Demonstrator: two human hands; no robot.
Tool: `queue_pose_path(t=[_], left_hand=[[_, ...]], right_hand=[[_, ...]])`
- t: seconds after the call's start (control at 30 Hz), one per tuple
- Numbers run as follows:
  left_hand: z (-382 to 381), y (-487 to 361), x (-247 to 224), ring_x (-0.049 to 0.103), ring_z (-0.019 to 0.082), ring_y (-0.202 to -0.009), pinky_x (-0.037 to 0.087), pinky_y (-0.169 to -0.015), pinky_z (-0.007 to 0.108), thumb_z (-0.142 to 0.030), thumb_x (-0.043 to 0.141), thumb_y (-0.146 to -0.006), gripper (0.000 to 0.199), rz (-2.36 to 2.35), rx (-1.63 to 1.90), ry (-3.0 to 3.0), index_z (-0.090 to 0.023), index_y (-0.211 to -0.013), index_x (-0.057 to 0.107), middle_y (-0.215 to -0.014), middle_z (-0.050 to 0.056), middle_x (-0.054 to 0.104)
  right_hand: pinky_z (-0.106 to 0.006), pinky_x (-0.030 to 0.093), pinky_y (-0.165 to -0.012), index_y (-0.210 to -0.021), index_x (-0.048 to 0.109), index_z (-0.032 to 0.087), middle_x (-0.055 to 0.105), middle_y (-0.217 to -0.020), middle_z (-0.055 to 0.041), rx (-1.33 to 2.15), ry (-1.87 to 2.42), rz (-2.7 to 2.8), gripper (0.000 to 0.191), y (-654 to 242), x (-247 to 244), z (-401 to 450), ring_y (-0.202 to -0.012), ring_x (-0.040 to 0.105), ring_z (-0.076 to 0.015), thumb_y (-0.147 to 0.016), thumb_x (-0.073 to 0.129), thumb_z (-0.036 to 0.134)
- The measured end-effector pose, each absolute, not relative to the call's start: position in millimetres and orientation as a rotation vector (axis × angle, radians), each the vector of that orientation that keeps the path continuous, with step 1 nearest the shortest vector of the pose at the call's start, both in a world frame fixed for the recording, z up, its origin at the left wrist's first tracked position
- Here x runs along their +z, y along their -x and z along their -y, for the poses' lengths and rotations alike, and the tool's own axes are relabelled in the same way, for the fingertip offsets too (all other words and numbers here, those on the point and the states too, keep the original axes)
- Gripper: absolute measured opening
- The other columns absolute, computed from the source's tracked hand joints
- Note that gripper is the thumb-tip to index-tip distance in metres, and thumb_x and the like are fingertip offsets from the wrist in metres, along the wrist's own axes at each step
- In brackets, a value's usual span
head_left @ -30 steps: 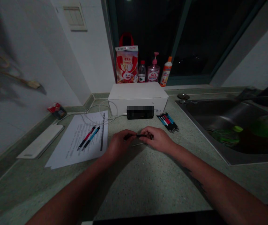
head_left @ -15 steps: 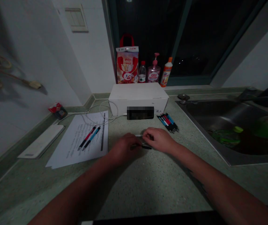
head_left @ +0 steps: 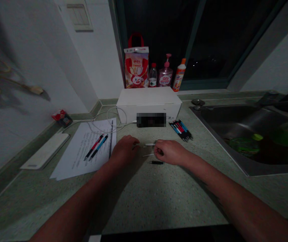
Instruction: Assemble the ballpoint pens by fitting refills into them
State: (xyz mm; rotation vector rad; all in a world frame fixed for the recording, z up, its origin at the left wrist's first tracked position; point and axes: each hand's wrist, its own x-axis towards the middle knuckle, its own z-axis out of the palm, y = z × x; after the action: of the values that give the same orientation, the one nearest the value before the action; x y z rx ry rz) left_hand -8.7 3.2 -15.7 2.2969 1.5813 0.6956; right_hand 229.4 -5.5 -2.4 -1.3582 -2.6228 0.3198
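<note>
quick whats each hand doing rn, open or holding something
left hand: loosely curled, can't tell if it's holding anything
right hand: loosely curled, can't tell if it's holding anything

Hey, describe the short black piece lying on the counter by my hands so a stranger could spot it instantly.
Start at the white box on the counter under the window. In front of it rests the right hand, and on that hand's near side lies the short black rod. It is dark, unlike the thin pale pieces just beyond it.
</note>
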Motion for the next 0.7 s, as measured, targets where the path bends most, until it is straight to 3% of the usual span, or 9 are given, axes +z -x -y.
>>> queue_pose_path(t=[0.3,0.47,0.7], left_hand=[[-1.5,2.2,-12.5,0.063,0.029,-0.091,0.047,-0.080,0.039,-0.018,0.054,-0.088,0.019,-1.580,0.517,-2.366,-0.020,-0.083,0.073,-0.091,0.012,0.068],[-1.4,1.9,-15.3,0.063,0.028,-0.087,0.047,-0.079,0.038,-0.019,0.054,-0.087,0.017,-1.574,0.597,-2.298,-0.020,-0.079,0.070,-0.088,0.011,0.068],[-1.7,2.3,-10.7,0.065,0.028,-0.091,0.049,-0.083,0.040,-0.022,0.055,-0.086,0.020,-1.518,0.702,-2.207,-0.024,-0.092,0.074,-0.095,0.011,0.074]], right_hand=[[-0.029,0.031,-0.058,-0.084,0.068,0.021,0.069,-0.087,-0.0037,0.243,1.337,2.634,0.007,-231.9,-4.8,4.6,-0.068,0.060,-0.0157,-0.084,0.061,0.018],[-0.030,0.029,-0.058,-0.084,0.068,0.020,0.068,-0.086,-0.0044,0.188,1.328,2.657,0.009,-232.9,-6.3,3.0,-0.068,0.059,-0.0163,-0.086,0.059,0.018],[-0.029,0.032,-0.062,-0.087,0.068,0.019,0.066,-0.086,-0.0047,0.196,1.334,2.574,0.007,-237.6,-4.5,-0.7,-0.071,0.059,-0.0165,-0.087,0.061,0.018]])
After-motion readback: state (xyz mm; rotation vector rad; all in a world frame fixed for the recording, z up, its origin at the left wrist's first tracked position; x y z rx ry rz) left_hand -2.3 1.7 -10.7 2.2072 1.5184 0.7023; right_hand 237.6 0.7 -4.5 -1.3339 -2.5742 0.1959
